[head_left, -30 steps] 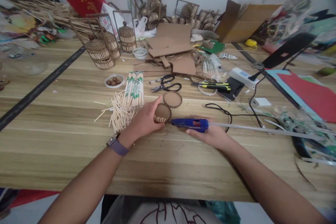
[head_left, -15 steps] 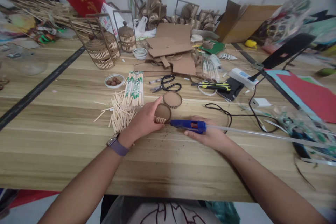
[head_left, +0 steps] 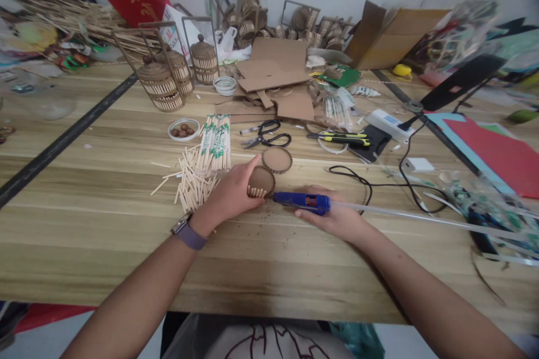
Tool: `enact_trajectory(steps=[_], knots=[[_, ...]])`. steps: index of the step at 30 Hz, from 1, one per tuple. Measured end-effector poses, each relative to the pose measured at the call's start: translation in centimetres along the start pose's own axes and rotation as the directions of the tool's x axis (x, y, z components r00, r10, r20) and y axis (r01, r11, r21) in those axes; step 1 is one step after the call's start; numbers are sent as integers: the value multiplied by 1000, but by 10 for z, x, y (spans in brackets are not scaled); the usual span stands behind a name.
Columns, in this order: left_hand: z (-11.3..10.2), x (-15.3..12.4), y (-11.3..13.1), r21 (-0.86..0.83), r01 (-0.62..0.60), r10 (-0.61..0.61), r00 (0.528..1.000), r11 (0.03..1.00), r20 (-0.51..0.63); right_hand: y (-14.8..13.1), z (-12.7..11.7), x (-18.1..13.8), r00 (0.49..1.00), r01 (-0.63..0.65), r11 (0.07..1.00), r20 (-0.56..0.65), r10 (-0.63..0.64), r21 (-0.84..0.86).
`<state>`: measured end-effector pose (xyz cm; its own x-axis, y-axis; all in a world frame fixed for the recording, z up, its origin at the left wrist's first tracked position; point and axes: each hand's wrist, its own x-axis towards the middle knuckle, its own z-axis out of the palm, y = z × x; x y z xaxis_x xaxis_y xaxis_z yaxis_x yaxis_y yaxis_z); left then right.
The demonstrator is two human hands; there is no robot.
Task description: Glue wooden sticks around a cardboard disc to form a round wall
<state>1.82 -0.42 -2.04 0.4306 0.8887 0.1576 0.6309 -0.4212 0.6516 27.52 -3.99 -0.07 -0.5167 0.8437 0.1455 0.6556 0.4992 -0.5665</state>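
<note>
My left hand (head_left: 231, 195) grips a round cardboard disc (head_left: 261, 178) tilted on its edge, with several short wooden sticks fixed along its lower rim. A blue hot glue gun (head_left: 301, 201) is held in my right hand (head_left: 337, 217), its nozzle pointing left and almost touching the disc's rim. A long clear glue stick (head_left: 421, 217) trails from the gun's back to the right. A second ringed cardboard disc (head_left: 277, 159) lies flat just behind. Cut wooden sticks (head_left: 191, 180) lie loose to the left of my left hand.
Wrapped chopsticks (head_left: 215, 142), a small dish of brown nuts (head_left: 182, 129), scissors (head_left: 266, 136), a yellow-black cutter (head_left: 340, 137) and a black cable (head_left: 357, 176) lie behind. Woven stick baskets (head_left: 162, 84), cardboard scraps (head_left: 278, 76) and a box (head_left: 389, 33) fill the back.
The glue gun in my right hand has slid a little left, closer to the disc's rim. My left hand and the disc have stayed still.
</note>
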Motion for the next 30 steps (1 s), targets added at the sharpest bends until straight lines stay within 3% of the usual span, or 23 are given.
enact_trajectory(steps=[23, 26, 30], knots=[[1, 0, -2, 1, -21, 21, 1000, 1000, -9, 1, 3, 0, 999, 37, 999, -19, -38, -36], [1, 0, -2, 7, -23, 23, 1000, 1000, -13, 0, 1, 0, 998, -24, 1000, -57, 23, -5], [0, 1, -1, 2, -12, 12, 1000, 1000, 8, 8, -2, 0, 953, -234, 963, -167, 255, 133]])
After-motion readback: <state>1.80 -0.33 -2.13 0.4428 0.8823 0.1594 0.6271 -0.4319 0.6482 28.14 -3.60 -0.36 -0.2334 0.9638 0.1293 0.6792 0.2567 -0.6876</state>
